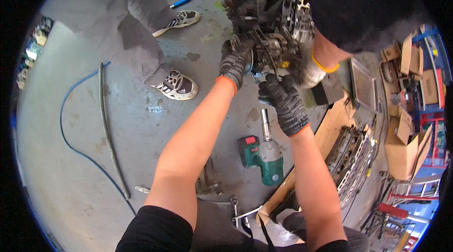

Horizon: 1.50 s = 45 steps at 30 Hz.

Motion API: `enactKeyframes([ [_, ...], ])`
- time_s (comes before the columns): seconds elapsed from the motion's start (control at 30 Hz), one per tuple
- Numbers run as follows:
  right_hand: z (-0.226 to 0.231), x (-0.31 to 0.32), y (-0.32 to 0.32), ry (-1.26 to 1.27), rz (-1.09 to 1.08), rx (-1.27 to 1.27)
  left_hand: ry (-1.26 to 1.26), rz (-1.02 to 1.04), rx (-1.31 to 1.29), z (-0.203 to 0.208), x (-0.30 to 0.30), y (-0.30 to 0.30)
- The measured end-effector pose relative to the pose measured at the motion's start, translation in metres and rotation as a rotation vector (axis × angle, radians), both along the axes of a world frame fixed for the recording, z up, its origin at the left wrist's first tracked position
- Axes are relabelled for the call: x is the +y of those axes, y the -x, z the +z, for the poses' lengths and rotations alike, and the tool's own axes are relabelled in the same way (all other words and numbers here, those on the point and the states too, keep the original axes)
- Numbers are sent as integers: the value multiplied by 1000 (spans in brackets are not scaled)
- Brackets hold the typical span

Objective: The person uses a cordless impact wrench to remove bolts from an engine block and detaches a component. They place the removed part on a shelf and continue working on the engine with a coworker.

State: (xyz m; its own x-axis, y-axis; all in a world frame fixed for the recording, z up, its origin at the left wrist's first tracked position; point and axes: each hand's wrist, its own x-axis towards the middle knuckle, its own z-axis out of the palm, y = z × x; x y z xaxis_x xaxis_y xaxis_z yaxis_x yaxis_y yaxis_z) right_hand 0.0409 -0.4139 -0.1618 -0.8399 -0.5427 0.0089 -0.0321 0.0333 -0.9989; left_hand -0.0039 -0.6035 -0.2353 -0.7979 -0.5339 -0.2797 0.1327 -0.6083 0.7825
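A greasy, dark engine (266, 8) stands at the top middle. My left hand (234, 61), in a grey knit glove with an orange cuff, grips the round ribbed part (248, 58) at the engine's near left side. My right hand (285, 103), gloved alike, is closed just below the engine's near end. A thin metal rod (274, 64) runs from the engine down to its fingers; their grip is partly hidden. Right beside it, another person's hand (311, 73), in a white glove with a yellow cuff, reaches to the engine, blurred.
Below my right hand lies a green cordless impact wrench (270, 162) with a long socket. Wrenches (235, 207) lie nearer me. Cardboard (330, 122) with metal engine parts (347, 153) is at right, boxes (403, 145) beyond. A person's shoes (177, 85) and a blue hose (71, 143) are at left.
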Motion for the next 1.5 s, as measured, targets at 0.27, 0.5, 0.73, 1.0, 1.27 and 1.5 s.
enactKeyframes([
  [0.27,57,152,-21,-1283,815,480,-48,-195,-5,-8,-12,-1],
  [0.5,25,175,17,-986,868,433,-212,-362,117,-3,-25,10],
  [0.73,-63,95,107,-294,411,-32,1989,-983,343,108,40,44],
  [1.0,-89,59,150,524,213,-726,80,-593,-42,96,57,3],
  [1.27,-118,19,151,564,114,-482,8,-533,-173,74,25,0],
  [1.5,-128,18,167,31,145,-75,-77,-520,-200,88,41,4],
])
